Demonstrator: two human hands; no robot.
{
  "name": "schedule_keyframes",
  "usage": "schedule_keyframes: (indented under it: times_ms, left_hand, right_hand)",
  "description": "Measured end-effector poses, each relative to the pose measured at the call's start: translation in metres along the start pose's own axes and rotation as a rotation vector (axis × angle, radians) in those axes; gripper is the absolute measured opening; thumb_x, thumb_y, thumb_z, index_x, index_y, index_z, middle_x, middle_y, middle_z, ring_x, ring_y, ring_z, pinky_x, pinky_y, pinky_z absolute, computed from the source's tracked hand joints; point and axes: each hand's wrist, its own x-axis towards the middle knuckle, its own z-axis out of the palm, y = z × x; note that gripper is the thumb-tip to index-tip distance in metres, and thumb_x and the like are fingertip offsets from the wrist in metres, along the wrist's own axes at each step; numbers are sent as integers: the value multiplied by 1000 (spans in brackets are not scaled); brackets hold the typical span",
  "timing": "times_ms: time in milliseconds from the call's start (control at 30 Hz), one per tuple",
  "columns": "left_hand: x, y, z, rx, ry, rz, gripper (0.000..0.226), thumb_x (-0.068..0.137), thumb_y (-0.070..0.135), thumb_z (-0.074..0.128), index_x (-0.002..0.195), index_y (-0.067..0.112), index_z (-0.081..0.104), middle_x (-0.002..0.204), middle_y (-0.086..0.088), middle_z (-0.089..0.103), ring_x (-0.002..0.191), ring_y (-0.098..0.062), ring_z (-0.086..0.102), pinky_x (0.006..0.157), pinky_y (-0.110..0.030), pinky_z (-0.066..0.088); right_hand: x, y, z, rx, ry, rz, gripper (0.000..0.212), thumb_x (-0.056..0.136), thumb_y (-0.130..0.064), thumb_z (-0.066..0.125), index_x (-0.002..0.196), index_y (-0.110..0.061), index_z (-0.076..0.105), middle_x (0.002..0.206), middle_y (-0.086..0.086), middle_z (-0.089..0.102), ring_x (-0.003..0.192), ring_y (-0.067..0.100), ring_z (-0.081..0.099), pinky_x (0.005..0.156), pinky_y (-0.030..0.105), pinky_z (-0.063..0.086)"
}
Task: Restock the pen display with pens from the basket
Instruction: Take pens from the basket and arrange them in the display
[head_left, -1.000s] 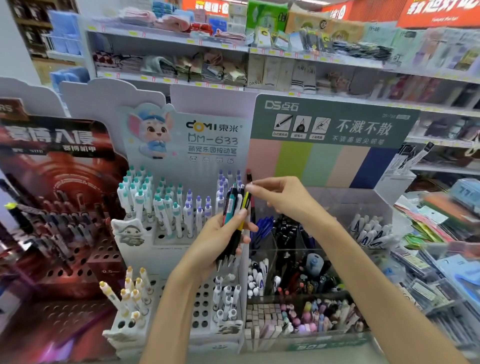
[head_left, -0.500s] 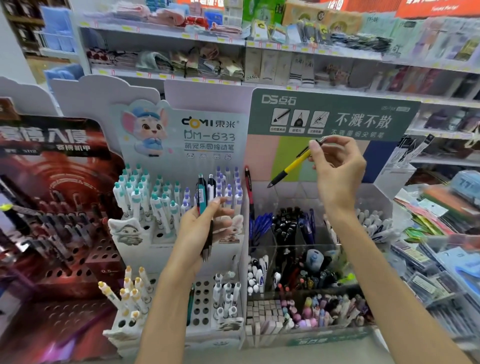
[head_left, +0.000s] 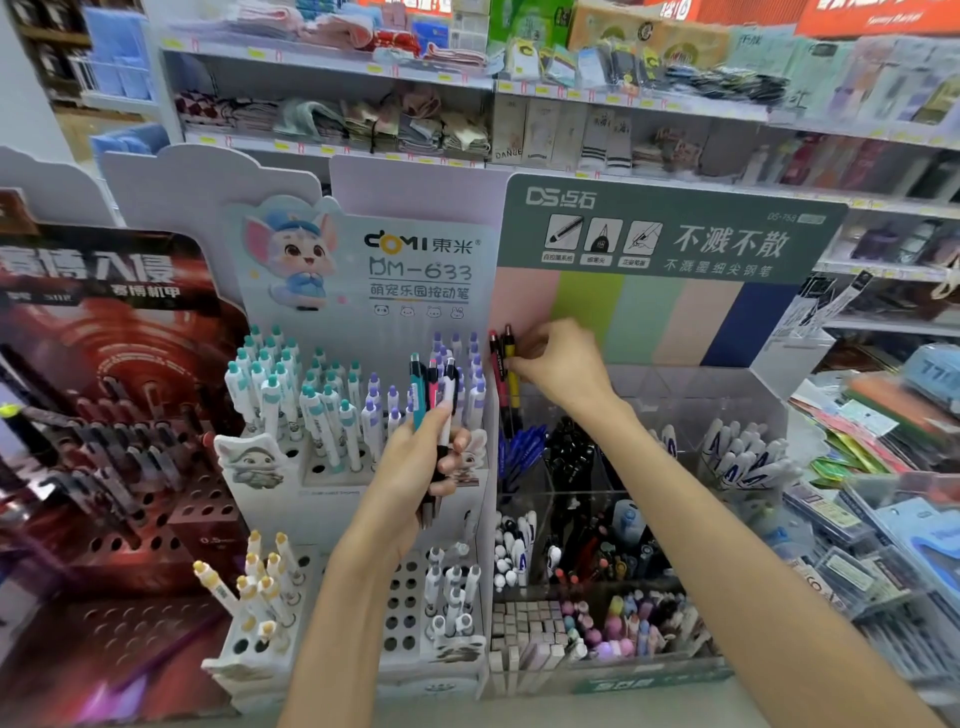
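My left hand grips a small bundle of pens, teal, pink and white, held upright in front of the white pen display. My right hand pinches a yellow pen and holds it upright in the back left compartment of the clear acrylic pen display, beside a red pen standing there. Blue pens and black pens fill the compartments just below. No basket is in view.
A dark red display with black pens stands at the left. Yellow-capped pens and erasers sit in the lower tiers. Packaged stationery lies at the right. Shelves of socks and cloths run behind.
My right hand has carried the yellow pen from up in front of the green sign down and left into the clear display's back left compartment. The left hand's bundle has barely moved.
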Motion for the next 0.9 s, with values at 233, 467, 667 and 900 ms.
schedule_keyframes:
  times_ms: [233,467,667,900]
  left_hand:
    - [-1,1,10,28,-73,17,29,102,23,38,79,8,47,53,8,48,41,-4,37,37,-15,30]
    - [-4,-1,27,69,-117,64,24,101,24,41,94,12,60,68,4,63,49,-4,53,46,-17,48]
    - [-3,-6,24,84,-140,89,21,101,24,43,103,24,64,99,5,73,91,-4,69,76,-22,58]
    - [-2,-3,6,56,-77,104,24,101,27,43,112,22,63,103,6,72,88,-6,70,78,-27,58]
  right_hand:
    - [-37,-19,-31,206,-18,0,32,87,-49,60,96,-20,71,73,-11,66,60,0,58,65,20,50]
    - [-66,-17,-38,543,-239,140,25,83,-30,72,103,-16,68,68,-8,66,49,1,50,49,13,42]
    - [-63,-7,-44,794,-156,262,23,92,-12,60,114,-7,62,91,3,69,70,4,66,54,15,51]
    - [-42,2,-59,711,444,23,10,94,-10,55,103,-14,58,95,0,63,86,16,66,66,20,55]
